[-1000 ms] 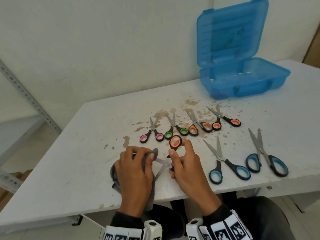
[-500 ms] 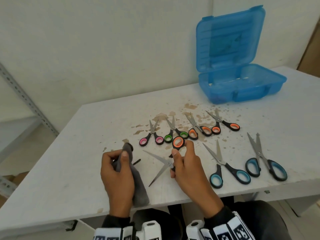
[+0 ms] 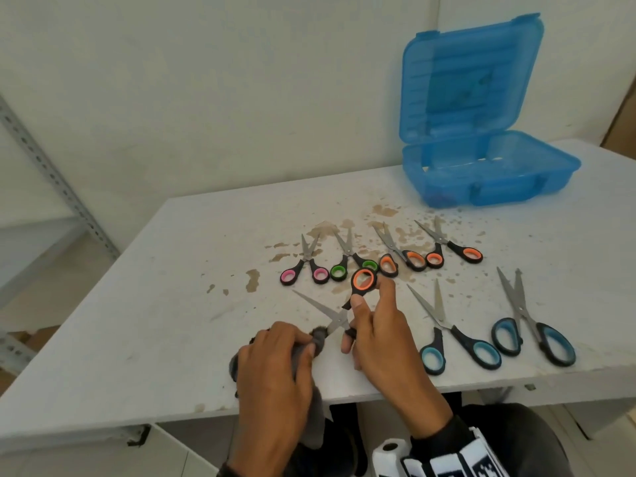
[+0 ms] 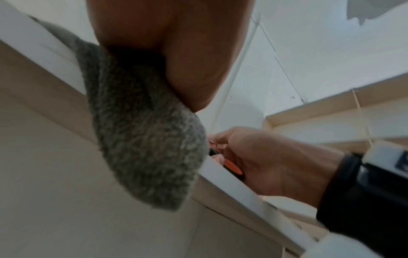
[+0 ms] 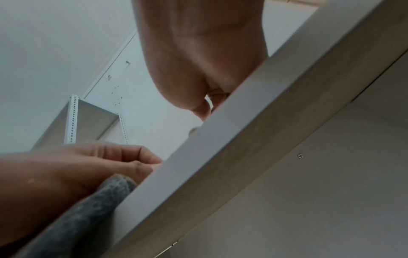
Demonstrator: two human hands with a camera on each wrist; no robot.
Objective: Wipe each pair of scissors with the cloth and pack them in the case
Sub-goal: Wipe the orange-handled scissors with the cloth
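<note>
My right hand (image 3: 361,325) grips the handles of an open pair of orange-handled scissors (image 3: 362,280) near the table's front edge. One blade (image 3: 315,306) points up and left, bare. My left hand (image 3: 278,356) grips a grey cloth (image 3: 318,339) and pinches it round the other blade by the pivot. The cloth (image 4: 143,139) hangs over the table edge in the left wrist view. The cloth (image 5: 88,209) also shows in the right wrist view. The blue case (image 3: 495,173) stands open at the back right.
On the stained white table (image 3: 155,321) lie pink-handled scissors (image 3: 304,266), green-handled scissors (image 3: 347,263), two orange-handled pairs (image 3: 402,256) (image 3: 451,249), and two larger blue-handled pairs (image 3: 454,335) (image 3: 530,325). A metal shelf upright (image 3: 51,177) stands at the left.
My left hand has brought the cloth back from the left onto the lower blade near the pivot. The right hand keeps holding the scissors in about the same place.
</note>
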